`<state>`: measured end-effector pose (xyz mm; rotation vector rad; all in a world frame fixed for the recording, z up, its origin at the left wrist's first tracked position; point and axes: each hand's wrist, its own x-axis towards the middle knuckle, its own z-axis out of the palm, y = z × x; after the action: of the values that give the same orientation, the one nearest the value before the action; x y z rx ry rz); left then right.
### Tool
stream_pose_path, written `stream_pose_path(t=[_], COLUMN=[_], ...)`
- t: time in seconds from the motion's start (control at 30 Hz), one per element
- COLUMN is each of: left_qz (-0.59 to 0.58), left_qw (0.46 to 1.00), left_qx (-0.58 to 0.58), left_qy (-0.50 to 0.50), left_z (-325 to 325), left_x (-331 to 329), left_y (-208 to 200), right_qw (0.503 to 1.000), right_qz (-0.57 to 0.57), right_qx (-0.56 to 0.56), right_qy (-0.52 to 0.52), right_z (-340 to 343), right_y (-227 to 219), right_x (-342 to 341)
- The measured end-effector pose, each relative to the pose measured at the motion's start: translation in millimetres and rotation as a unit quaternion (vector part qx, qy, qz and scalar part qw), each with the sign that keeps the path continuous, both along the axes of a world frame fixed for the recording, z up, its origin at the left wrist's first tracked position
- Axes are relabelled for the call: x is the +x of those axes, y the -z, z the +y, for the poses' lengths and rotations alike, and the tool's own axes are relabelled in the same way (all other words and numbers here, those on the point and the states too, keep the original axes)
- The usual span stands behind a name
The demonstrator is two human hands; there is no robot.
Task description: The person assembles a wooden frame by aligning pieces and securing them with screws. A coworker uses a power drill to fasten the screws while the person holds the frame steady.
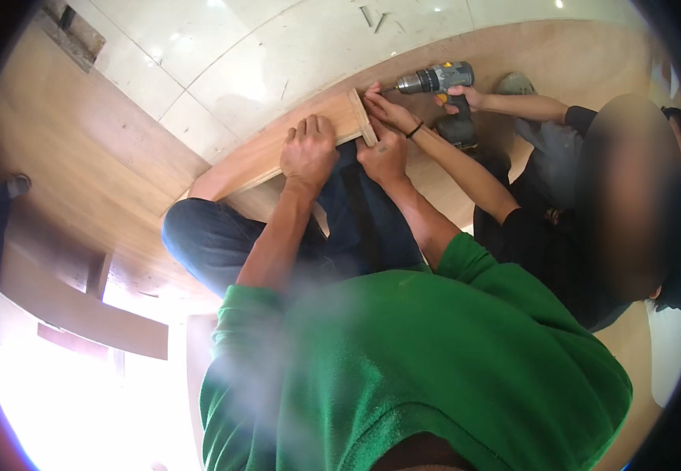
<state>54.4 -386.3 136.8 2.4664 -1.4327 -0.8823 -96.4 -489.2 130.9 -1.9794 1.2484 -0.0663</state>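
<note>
A long wooden board with a short end piece at its right lies across my lap, like a drawer or box part. My left hand is closed over the board's near edge, knuckles up. With its fingers at the lower corner of the end piece, my right hand grips that end. Just right of it, a co-worker's hand reaches to the end piece. The co-worker's other hand holds a grey cordless drill, its bit pointing left toward those fingers.
Wood panels spread at the left, with a hammer-like tool on them. A curved light board lies lower left. Pale floor tiles lie beyond, with small strips on them. The co-worker sits close at my right.
</note>
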Motion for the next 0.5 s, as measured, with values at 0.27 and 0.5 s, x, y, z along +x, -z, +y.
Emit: stream_pose_path(t=[0.27, 0.5], left_qz=[-0.016, -0.021], left_qw=[1.000, 1.000], left_qx=[-0.008, -0.002], left_qy=[-0.001, 0.004], left_z=[2.3, 4.6], left_x=[-3.4, -5.6], left_y=[3.6, 6.2], right_qw=[1.000, 0.999], right_qz=[0.003, 0.016], right_qx=[0.010, 0.031], right_qy=[0.001, -0.003], right_z=[-0.3, -3.0], right_y=[-2.8, -8.2], right_x=[2.4, 4.4])
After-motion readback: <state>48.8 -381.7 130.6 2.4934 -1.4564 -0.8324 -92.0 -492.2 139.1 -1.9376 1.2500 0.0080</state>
